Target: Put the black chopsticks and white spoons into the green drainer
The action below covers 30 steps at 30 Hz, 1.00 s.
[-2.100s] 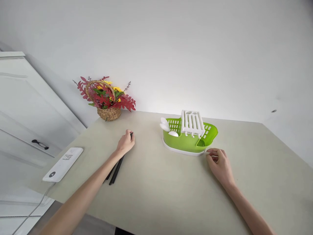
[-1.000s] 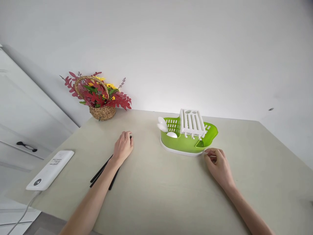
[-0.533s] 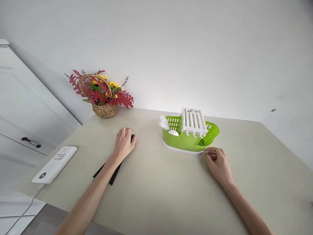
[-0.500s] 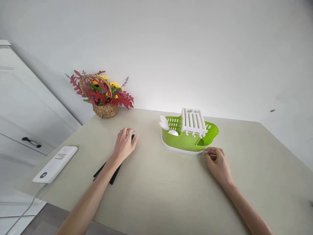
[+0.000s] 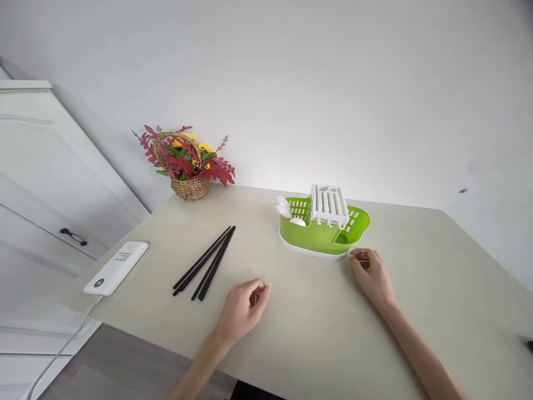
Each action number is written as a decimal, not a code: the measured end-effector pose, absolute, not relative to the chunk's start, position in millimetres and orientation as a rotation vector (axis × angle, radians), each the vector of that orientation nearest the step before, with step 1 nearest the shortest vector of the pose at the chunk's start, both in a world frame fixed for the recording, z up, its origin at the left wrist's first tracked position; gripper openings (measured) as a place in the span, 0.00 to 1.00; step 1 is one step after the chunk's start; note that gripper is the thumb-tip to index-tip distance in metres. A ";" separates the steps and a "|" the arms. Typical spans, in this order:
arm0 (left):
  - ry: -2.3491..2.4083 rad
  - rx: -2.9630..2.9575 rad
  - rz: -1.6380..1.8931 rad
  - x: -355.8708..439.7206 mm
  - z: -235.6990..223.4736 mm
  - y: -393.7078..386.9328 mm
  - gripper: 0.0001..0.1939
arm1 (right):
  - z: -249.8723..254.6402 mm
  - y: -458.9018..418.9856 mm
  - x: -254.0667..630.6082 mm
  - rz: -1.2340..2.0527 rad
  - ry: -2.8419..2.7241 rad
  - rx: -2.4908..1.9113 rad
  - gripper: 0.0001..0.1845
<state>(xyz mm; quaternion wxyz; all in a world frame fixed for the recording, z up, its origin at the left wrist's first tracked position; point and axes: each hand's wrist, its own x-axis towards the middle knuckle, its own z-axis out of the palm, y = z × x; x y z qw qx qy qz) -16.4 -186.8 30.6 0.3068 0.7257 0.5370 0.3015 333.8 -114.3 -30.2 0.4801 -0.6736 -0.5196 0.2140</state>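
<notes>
My left hand (image 5: 245,309) is loosely curled above the front of the table, its thumb and fingertips together and nothing visible in it. To its left lie several black chopsticks (image 5: 205,264) in two slightly spread bundles that converge toward their far ends. My right hand (image 5: 372,276) rests on the table with curled, closed fingers. Its fingertips are at the right end of the white base tray (image 5: 310,252), and nothing shows between them. On that tray stands a green cutlery basket (image 5: 306,236) with a slotted white rack (image 5: 328,204) across its top. Several white spoons (image 5: 284,210) lean in its left part.
A wicker basket of artificial flowers (image 5: 190,189) stands at the back left, near the wall. Along the table's left edge lies a white power strip-like box (image 5: 116,268) with a cable. A white cabinet (image 5: 50,178) stands beyond that edge.
My left hand has let go of the chopsticks, lifted off them and moved right and nearer to me, leaving them uncovered on the table. My right hand stays by the basket.
</notes>
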 end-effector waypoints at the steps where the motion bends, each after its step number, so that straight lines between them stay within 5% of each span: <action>1: 1.430 1.903 0.803 -16.1 29.9 -188.6 0.22 | -29.9 -114.6 334.0 0.521 -1.265 -1.645 0.12; 30: 1.461 2.181 0.693 -15.5 19.2 -194.5 0.18 | -26.7 -118.7 330.7 0.541 -1.196 -1.710 0.16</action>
